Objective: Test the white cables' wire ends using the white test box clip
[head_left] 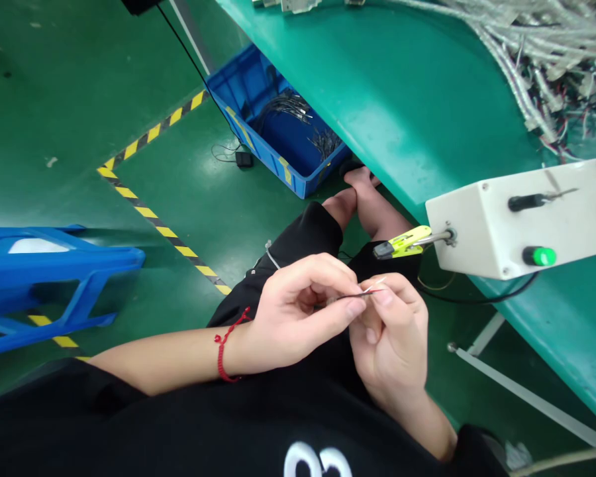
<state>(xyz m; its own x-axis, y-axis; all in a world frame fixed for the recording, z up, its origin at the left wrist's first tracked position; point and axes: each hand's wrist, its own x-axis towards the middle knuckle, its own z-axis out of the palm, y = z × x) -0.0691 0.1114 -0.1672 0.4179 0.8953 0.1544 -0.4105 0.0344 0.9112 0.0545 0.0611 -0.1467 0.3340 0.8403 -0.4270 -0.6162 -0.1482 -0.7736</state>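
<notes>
Over the seated person's lap, a few thin wires (369, 292), dark, red and white, are held between the two bare hands, in front of the black shirt and just below a yellow-green clip (410, 242) mounted on a white control box (464, 232). By the left hand (298, 318), around whose wrist a red braided bracelet (222, 354) is worn, the dark length is pinched between thumb and forefinger, tips together. By the right hand (395, 334), the far ends are met with thumb and forefinger closed on them; how firmly they are pressed cannot be told, since the contact is partly hidden.

For such fine strands, good handling would seem to ask that the left pinch be kept steady close to the ends, that only a short length be left free, and that each strand be worked lightly by the right fingertips, so that no strand is bent or nicked.

The long axis of the wires is laid nearly crosswise to the body, running from the left fingertips to the right ones with a slight rise away from the torso. The light and red ends are pointed rightward; the white one is angled more steeply, away from the body.
</notes>
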